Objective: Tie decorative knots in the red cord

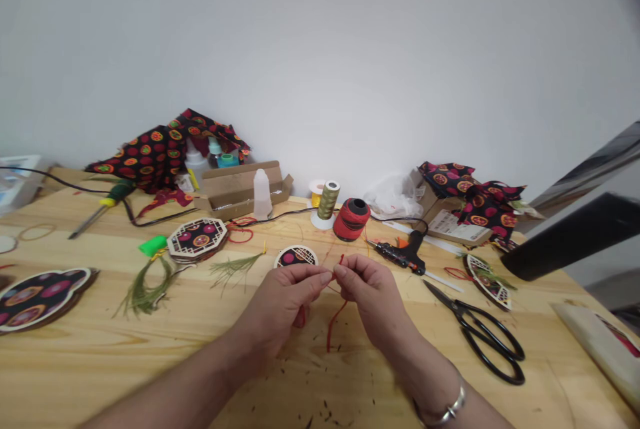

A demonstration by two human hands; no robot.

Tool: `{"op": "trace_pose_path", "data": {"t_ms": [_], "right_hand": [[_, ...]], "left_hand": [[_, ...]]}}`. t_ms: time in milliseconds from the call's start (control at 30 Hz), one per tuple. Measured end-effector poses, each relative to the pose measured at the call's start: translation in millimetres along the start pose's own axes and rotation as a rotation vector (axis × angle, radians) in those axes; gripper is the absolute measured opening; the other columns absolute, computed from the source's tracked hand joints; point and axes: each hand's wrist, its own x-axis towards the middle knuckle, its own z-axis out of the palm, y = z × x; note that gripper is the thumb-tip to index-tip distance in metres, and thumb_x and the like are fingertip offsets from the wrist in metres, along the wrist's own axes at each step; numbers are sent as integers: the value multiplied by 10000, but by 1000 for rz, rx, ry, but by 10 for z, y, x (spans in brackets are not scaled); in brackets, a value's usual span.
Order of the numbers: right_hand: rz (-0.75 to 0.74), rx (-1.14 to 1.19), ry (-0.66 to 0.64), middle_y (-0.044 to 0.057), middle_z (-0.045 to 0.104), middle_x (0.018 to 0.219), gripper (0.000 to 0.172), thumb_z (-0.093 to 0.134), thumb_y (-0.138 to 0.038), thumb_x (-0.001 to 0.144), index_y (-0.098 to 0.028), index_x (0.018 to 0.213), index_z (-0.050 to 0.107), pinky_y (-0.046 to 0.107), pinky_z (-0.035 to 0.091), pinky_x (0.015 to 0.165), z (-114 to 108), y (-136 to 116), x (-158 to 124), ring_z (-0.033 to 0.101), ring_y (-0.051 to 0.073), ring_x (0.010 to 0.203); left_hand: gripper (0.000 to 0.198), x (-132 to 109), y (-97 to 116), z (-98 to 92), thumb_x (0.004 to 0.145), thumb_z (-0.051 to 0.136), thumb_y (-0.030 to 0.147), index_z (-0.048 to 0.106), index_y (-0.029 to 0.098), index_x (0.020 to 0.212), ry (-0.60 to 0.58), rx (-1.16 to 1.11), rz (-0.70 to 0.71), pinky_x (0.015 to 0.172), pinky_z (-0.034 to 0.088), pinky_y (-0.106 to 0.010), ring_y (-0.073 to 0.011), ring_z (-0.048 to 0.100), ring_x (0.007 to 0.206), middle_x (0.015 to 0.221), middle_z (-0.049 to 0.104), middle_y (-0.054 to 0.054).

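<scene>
We're pinching red cord (329, 336) in fingertips of left hand (285, 296) and right hand (373, 292); round patterned piece (296, 257) lying just beyond, black scissors (457, 309) resting to right.

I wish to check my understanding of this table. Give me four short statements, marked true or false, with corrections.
1. The left hand and the right hand hold red cord. True.
2. The scissors lie left of both hands. False: the scissors lie right of them.
3. A silvery bracelet is on the right wrist. True.
4. The red spool stands left of the olive spool. False: the red spool stands right of the olive spool.
</scene>
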Motion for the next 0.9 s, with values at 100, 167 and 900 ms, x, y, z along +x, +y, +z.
{"op": "trace_pose_path", "data": {"t_ms": [100, 167, 900], "right_hand": [[-1, -3, 3, -54, 426, 519, 172, 627, -290, 695, -149, 635, 548, 206, 291, 481, 3, 1, -5, 357, 71, 493], [2, -6, -2, -55, 425, 519, 167, 626, -285, 693, -150, 634, 547, 206, 291, 480, 8, -1, -9, 357, 71, 489], [29, 36, -61, -50, 465, 505, 197, 651, -323, 672, -141, 669, 576, 222, 287, 470, 35, -55, -15, 375, 76, 465]], "left_hand": [[196, -10, 14, 1, 689, 667, 367, 702, 194, 774, 9, 52, 3, 376, 182, -166, -34, 292, 390, 457, 432, 78], [179, -17, 26, 3, 694, 663, 357, 698, 194, 759, 17, 80, 3, 380, 196, -161, -35, 306, 401, 469, 442, 76], [201, -11, 42, -7, 710, 641, 370, 670, 172, 707, 20, 37, 2, 368, 173, -166, -31, 245, 369, 420, 359, 91]]}}
